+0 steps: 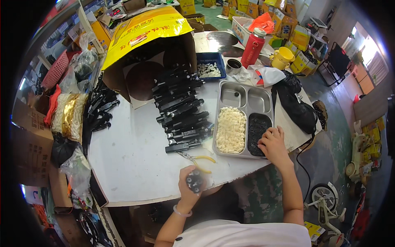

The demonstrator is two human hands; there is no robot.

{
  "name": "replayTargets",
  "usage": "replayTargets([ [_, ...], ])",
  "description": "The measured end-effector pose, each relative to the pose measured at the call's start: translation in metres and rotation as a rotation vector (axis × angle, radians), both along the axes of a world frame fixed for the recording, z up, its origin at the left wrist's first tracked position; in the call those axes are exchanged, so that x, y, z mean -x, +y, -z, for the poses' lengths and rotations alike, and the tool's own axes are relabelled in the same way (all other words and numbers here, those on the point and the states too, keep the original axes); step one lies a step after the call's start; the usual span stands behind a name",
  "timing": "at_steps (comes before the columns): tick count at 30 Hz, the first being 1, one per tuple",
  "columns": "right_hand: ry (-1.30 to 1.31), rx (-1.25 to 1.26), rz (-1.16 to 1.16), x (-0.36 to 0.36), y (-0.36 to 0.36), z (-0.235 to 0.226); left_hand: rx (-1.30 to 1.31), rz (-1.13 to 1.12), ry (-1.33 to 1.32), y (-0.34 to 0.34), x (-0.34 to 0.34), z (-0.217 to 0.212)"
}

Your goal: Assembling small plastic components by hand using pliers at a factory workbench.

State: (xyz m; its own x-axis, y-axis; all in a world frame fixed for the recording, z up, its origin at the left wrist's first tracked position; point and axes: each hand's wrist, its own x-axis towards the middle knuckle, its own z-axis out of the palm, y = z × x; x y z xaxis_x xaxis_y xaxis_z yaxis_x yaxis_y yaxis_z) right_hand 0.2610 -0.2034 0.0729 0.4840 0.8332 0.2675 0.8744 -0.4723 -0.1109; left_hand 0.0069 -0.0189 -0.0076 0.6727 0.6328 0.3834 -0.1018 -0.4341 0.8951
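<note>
My left hand is closed around a black plastic piece with several small pale spots on its end, just off the table's front edge. My right hand reaches into the tray compartment of small black ring-like parts. Its fingers are bent, with the tips down among the parts, so what they pinch is hidden. The metal divided tray also holds small cream-coloured pieces. Yellow-handled pliers lie between the left hand and a row of long black plastic parts.
A yellow-topped carton stands open behind the row. Beyond the tray are a blue bin of white pieces, a red bottle and yellow cups. More black parts lie left; a black bag sits right.
</note>
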Motion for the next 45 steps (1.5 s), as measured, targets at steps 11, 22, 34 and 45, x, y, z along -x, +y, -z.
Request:
replayTargets([
  [11,0.078,0.18,-0.238,-0.015,0.014,-0.004,0.018,0.013,-0.042,0.004,0.005,0.001],
  [22,0.213,-0.175,-0.573,0.088,0.101,-0.078,0.024,-0.007,-0.059,0.001,0.002,0.002],
  [34,-0.176,0.157,-0.689,0.121,0.13,-0.091,0.11,0.023,-0.123,0.001,-0.002,0.002],
  [45,0.074,-0.056,-0.607,0.116,0.103,-0.073,0.01,0.031,-0.133,0.005,0.002,0.003],
])
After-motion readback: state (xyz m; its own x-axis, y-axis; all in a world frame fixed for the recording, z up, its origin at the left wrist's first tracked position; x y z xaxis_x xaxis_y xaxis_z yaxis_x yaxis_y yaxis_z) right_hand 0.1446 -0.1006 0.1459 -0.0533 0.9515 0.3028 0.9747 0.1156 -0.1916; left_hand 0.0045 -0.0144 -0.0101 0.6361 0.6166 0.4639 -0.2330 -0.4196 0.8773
